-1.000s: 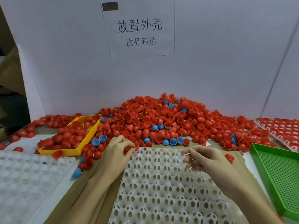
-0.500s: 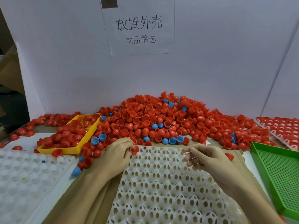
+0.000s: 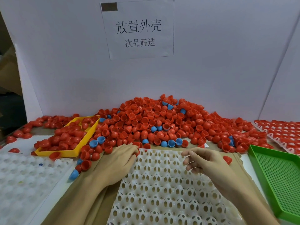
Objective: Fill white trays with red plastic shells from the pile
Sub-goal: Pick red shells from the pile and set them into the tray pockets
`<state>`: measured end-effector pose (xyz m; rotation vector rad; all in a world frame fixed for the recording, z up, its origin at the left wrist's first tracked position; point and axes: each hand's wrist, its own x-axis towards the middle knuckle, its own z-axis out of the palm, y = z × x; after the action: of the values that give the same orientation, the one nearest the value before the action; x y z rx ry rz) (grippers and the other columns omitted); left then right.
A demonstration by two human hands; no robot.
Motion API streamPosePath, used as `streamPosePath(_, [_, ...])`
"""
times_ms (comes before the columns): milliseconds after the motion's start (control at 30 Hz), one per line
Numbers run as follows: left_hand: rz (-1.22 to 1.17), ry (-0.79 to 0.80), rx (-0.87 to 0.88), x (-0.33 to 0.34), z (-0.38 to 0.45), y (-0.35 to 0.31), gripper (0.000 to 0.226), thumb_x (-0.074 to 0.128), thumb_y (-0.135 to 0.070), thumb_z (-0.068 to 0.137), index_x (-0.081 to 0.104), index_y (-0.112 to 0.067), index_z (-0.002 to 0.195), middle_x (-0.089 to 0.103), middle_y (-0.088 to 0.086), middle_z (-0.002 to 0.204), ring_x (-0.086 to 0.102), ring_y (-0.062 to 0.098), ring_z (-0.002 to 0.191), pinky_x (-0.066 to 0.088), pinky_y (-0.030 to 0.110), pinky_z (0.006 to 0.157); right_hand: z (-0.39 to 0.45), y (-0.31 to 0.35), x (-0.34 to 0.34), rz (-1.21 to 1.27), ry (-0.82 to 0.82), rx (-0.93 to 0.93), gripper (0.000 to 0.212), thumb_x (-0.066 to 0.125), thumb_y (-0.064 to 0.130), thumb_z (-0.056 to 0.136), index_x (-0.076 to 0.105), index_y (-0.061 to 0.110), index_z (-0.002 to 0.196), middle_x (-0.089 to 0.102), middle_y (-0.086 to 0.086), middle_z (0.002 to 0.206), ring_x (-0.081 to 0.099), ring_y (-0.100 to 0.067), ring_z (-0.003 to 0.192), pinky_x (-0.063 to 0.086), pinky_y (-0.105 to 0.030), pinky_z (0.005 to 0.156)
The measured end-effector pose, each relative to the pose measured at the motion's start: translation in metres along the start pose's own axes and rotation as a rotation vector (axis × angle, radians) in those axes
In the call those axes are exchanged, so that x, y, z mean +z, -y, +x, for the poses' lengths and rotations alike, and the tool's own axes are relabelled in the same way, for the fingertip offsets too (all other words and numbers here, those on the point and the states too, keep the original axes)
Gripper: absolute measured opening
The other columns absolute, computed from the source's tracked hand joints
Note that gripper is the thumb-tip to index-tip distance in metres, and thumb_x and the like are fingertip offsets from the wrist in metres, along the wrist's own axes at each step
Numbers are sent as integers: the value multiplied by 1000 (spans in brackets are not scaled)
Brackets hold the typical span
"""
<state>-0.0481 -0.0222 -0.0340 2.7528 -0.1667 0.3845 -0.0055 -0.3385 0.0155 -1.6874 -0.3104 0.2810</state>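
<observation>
Nearest lies one white tray (image 3: pixel 162 189) on brown cardboard (image 3: pixel 90 181), its cups unfilled as far as they show. Two hands rest at its far edge. The left hand (image 3: pixel 119 161) has its fingers curled and pressed together at the tray's far-left corner, pinching what seems to be a red shell (image 3: pixel 137 154), mostly hidden under the fingertips. The right hand (image 3: pixel 206 161) hovers over the tray with fingers loosely bent and slightly spread, holding nothing.

Compared with a second ago, the left hand has moved from the pile's edge down onto the tray corner, and the right hand has barely shifted.

One loose red shell (image 3: pixel 227 159) sits on the cardboard just right of the right hand. A second white tray (image 3: pixel 24 181) lies at the left, and one green perforated tray (image 3: pixel 279 176) at the right. Farther back, one yellow tray (image 3: pixel 78 149) holds red shells. Beyond the hands, the pile of red shells (image 3: pixel 162 120), dotted with more than a dozen blue shells (image 3: pixel 171 143), rises against the white board, which carries one paper sign (image 3: pixel 138 28). At the far right, a filled tray (image 3: pixel 285 133) carries rows of red shells.
</observation>
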Motion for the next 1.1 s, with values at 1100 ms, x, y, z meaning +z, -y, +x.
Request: streamPosePath(1100, [132, -274, 269, -40, -14, -40, 38, 37, -40, 103, 71, -24, 101, 66, -17, 93, 58, 0, 88, 52, 23, 78, 110, -22, -37, -899, -171, -257, 29, 58, -4, 98, 69, 19, 112, 68, 2, 100, 67, -16, 94, 51, -16, 73])
